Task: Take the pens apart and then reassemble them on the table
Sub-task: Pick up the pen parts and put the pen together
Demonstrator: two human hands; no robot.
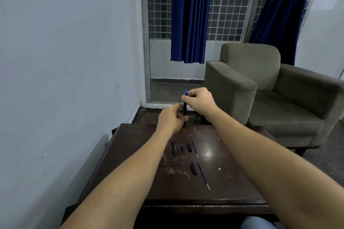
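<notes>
Above the far edge of the dark wooden table (232,182) I hold a black pen (184,108) upright. My left hand (172,118) grips its lower barrel. My right hand (200,101) pinches its blue tip end at the top. Loose pen parts lie on the table below: a black barrel piece (174,149), a small blue piece (182,148), a black cap (189,147), a blue refill (194,148), another black cap (193,168) and a second, longer blue refill (203,175).
A grey-green armchair (270,89) stands to the right behind the table. A pale wall (65,80) runs along the left. Blue curtains (189,15) hang over a gridded window at the back. The table top is scratched.
</notes>
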